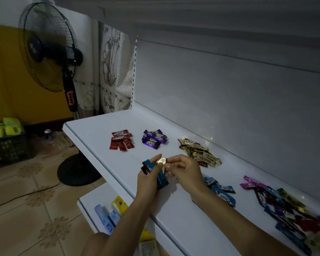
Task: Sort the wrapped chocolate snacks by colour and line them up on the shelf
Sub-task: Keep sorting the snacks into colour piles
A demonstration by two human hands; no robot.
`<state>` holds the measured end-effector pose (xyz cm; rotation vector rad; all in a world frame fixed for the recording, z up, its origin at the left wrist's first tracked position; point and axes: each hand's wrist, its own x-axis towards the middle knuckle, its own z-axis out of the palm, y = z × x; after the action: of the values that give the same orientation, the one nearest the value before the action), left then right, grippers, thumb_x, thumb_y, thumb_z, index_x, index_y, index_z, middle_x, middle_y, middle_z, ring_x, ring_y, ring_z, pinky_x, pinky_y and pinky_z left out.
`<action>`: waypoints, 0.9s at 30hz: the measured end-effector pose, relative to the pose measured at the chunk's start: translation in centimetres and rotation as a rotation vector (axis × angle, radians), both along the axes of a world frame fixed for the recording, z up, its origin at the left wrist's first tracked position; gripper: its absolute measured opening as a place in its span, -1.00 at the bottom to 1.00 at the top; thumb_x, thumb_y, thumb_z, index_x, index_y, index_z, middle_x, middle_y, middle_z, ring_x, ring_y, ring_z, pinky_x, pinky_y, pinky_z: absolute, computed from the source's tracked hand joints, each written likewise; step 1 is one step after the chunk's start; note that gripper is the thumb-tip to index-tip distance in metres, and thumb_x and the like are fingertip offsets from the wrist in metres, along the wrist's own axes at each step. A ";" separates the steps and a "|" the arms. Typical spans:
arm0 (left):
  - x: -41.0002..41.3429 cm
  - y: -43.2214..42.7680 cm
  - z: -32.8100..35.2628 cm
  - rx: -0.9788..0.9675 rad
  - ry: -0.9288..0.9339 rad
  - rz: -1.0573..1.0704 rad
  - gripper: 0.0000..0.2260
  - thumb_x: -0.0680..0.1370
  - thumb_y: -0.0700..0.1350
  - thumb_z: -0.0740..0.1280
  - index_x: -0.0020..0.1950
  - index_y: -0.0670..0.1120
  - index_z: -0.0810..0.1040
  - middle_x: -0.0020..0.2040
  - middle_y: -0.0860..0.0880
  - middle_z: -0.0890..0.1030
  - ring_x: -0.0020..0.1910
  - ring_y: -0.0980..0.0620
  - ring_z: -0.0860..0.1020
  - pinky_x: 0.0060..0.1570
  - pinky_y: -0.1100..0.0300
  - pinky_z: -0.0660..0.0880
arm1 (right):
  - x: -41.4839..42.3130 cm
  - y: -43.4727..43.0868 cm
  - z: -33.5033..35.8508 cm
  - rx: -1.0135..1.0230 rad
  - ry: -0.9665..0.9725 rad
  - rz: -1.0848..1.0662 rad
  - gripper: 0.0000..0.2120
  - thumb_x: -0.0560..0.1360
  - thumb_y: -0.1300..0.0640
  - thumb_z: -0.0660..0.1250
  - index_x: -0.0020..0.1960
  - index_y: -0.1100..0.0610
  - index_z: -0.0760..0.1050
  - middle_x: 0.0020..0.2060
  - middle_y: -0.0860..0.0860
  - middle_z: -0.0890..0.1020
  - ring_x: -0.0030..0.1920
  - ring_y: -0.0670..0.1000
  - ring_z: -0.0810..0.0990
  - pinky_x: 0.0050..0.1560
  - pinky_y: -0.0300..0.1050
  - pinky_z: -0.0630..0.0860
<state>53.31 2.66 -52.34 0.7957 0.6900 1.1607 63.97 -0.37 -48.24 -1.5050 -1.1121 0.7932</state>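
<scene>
Premises: small retail shop, apparently set up within a domestic room.
Fixture: white metal gondola shelf (174,191) with slotted upright (135,71) at 12 o'clock and plain back panel (229,100).
Stock: wrapped chocolate snacks grouped by colour on the shelf; boxed goods (107,217) on the lower tier at 6 o'clock.
Storage: black crate (7,150) of green packets at 9 o'clock.
Domestic signs: pedestal fan (50,48) at 10 o'clock, patterned curtain (113,71), tiled floor (26,209).

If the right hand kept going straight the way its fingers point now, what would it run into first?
The right hand points left at the left hand, so it would likely meet the gold snack pinched between them, then the blue snacks the left hand holds.
</scene>
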 end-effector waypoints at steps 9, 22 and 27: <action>0.9 -0.4 0.0 0.187 0.176 -0.004 -0.72 0.60 -0.23 0.26 0.23 0.09 0.44 0.09 -0.08 0.62 -0.03 -0.02 0.66 -0.17 0.27 0.56 | 1.3 0.6 0.2 0.087 0.004 -0.059 -0.90 0.48 0.31 0.35 -0.10 0.14 0.54 -0.26 0.10 0.64 -0.45 -0.12 0.60 -0.49 -0.32 0.46; 1.0 -0.4 0.1 0.223 0.262 -0.035 -0.90 0.57 -0.17 0.32 0.04 0.00 0.55 -0.16 -0.03 0.67 -0.26 0.16 0.63 -0.33 0.34 0.48 | 5.9 -1.2 0.4 -0.133 0.038 0.114 -0.79 0.47 0.01 0.38 0.08 0.02 0.57 -0.07 -0.02 0.68 -0.15 0.01 0.68 -0.27 -0.18 0.56; 1.0 -0.7 0.3 0.243 0.233 -0.035 -0.79 0.57 -0.20 0.32 0.16 0.04 0.54 -0.19 0.07 0.69 -0.22 0.12 0.66 -0.32 0.34 0.48 | 5.1 -0.9 -0.3 -0.082 -0.002 0.070 -0.90 0.49 0.16 0.37 -0.01 0.06 0.61 -0.17 -0.03 0.69 -0.24 -0.09 0.65 -0.35 -0.27 0.49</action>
<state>54.28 1.92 -52.01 1.1571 0.7312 1.1431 69.11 -1.27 -48.52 -1.5419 -1.1507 0.8947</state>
